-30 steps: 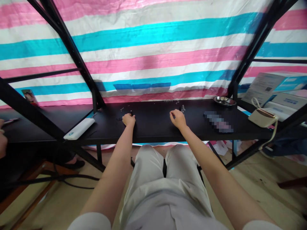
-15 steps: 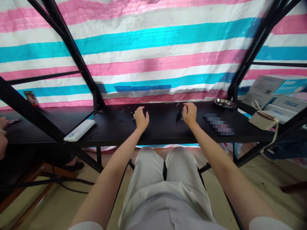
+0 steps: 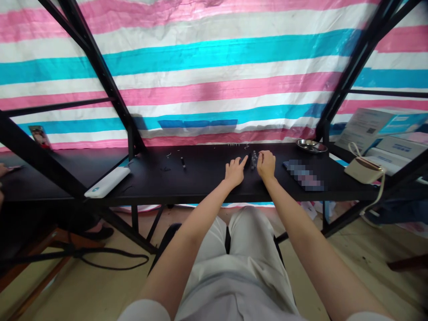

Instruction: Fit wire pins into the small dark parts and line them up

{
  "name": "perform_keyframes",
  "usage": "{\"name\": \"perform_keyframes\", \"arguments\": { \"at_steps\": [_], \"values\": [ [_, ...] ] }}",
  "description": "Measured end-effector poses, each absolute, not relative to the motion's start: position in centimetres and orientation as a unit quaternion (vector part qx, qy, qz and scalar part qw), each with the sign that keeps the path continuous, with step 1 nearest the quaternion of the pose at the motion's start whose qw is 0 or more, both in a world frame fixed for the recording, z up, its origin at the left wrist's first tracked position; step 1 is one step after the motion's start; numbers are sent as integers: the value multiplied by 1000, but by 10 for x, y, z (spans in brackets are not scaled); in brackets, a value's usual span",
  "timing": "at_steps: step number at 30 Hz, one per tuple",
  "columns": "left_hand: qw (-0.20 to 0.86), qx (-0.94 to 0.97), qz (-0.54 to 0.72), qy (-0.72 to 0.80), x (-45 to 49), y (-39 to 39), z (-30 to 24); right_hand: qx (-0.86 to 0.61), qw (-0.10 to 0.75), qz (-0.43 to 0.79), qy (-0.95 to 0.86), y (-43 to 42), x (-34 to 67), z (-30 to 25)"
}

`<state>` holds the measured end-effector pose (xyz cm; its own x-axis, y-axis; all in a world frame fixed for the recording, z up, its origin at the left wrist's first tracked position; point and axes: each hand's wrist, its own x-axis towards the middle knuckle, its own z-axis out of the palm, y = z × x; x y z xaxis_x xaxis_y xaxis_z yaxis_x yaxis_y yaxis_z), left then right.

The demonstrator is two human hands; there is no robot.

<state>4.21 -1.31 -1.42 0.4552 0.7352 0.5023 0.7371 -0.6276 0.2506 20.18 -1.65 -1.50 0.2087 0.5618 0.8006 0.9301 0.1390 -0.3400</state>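
Observation:
My left hand (image 3: pixel 235 172) is over the black table (image 3: pixel 207 178), its index finger stretched toward a dark narrow object (image 3: pixel 248 161). It holds nothing that I can see. Just right of that object lies a row of small greyish, shiny pieces (image 3: pixel 253 159), too small to name. My right hand (image 3: pixel 266 165) rests beside this row with its fingers curled together; whatever they pinch, if anything, is hidden. Farther left on the table lies a short black stick with a pale end (image 3: pixel 183 162).
A white power-bank-like box (image 3: pixel 109 182) lies at left. At right are a phone (image 3: pixel 303 175), a round metal dish (image 3: pixel 311 146), a beige pouch (image 3: pixel 364 169) and cartons (image 3: pixel 377 125). Black frame posts stand on both sides. Another person's hand (image 3: pixel 4 169) shows at far left.
My left hand has moved right, from beside the short black stick to the dark object near my right hand. The stick now shows fully. My right hand has stayed nearly in place.

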Motion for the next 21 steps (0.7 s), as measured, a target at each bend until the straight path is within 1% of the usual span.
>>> {"name": "perform_keyframes", "arguments": {
  "at_steps": [4, 6, 14, 21],
  "values": [
    [11, -871, -191, -453, 44, -11, -14, -585, 448, -235, -635, -15, 201, -18],
    [12, -875, -174, -452, 43, -13, -14, -571, 443, -246, -646, -15, 200, -19],
    [8, -870, -233, -433, 44, -20, -10, -575, 422, -234, -660, -8, 201, -27],
    [-31, -860, -279, -426, 44, -11, -13, -611, 410, -248, -630, -8, 198, -29]
  ]
}}
